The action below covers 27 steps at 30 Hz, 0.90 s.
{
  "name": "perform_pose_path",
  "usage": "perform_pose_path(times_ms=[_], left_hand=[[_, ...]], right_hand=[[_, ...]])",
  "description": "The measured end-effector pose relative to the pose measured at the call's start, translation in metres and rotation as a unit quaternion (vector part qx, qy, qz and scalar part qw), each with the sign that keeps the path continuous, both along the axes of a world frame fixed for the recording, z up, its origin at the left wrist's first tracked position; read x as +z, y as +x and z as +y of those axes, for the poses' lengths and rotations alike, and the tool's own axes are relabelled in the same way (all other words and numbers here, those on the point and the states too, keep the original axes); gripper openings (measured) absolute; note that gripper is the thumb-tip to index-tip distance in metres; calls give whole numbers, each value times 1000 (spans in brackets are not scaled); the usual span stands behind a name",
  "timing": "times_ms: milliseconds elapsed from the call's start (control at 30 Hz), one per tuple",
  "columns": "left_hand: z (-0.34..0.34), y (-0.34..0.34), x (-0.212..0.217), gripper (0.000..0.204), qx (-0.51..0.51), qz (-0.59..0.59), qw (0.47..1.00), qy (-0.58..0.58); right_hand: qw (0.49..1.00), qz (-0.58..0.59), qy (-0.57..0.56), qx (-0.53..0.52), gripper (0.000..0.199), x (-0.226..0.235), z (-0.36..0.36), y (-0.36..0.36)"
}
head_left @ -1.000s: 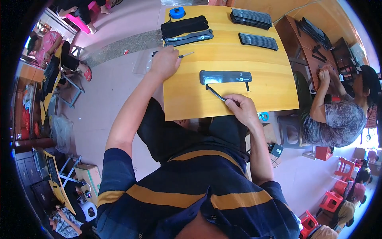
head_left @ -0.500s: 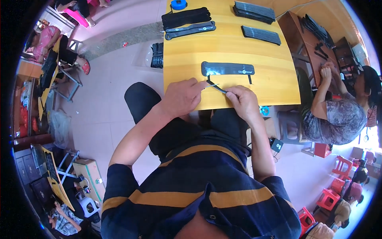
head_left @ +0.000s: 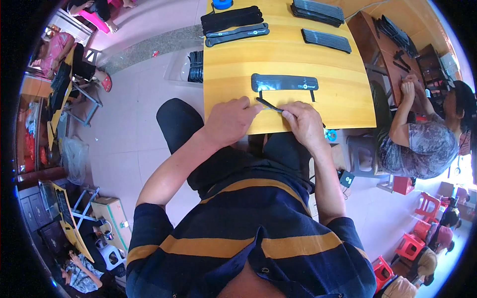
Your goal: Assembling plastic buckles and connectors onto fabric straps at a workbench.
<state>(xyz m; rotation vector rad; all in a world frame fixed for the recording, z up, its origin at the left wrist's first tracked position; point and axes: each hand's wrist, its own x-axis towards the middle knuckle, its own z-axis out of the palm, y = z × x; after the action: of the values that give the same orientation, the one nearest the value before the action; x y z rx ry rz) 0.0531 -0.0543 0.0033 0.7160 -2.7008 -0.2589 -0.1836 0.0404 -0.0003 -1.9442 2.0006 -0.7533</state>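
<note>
Black strip (head_left: 270,105), centre of frame, between both hands, near the counter's front edge. Right hand (head_left: 305,121): fingers pinched tight on its lower right end. Left hand (head_left: 228,118): fingers closed round a thin metal tool (head_left: 266,109), handle hidden, tip at the strip; can't tell if inside or under. Just above: glossy black sleeve (head_left: 284,83), lying flat. Upper left: fabric-like black stack (head_left: 231,20); upper right: two ribbed black stacks (head_left: 326,40). All on yellow counter (head_left: 345,111). Step looks like working tool against strip; next move calls for firm right pinch, careful tip guidance.
</note>
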Motion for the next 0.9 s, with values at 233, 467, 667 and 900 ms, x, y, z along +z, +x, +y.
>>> perform_pose_path(times_ms=[233,467,667,900], left_hand=[[-3,0,-2,30,6,-15,1000,-1],[-6,-1,-5,28,4,-21,1000,1],[-4,-5,-5,24,-1,-27,1000,-2],[-4,-9,2,20,-13,-45,999,6]], right_hand=[[1000,8,-11,10,16,2,-1,-2],[999,30,-21,28,15,1,-4,-4],[999,40,-11,35,16,2,-6,-5],[997,57,-23,48,15,7,-7,-1]])
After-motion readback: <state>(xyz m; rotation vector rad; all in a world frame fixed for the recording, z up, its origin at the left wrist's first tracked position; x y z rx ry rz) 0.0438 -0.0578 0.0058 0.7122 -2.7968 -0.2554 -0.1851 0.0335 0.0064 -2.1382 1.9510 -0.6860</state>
